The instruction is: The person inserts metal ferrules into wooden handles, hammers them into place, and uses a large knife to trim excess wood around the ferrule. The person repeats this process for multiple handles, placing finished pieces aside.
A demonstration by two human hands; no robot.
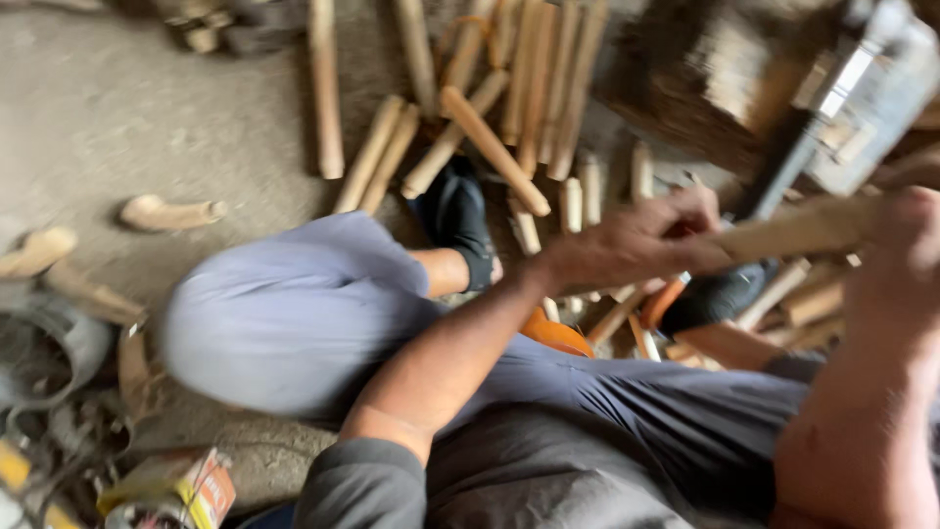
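The view is blurred by motion. My left hand [641,245] reaches across my lap and is closed around the left end of a pale wooden stick [793,230], which lies nearly level above my right foot. My right hand [911,230] sits at the stick's other end and appears closed on it, though its fingers are hidden. I sit on the floor with grey trousers [294,313] and black sandals [460,216].
Several cut wooden sticks [509,88] lie piled on the concrete floor ahead. A grey metal machine [857,93] stands at the top right. An orange-handled tool [666,299] lies between my feet. Carved wood pieces [166,211] and a small box [191,485] are at the left.
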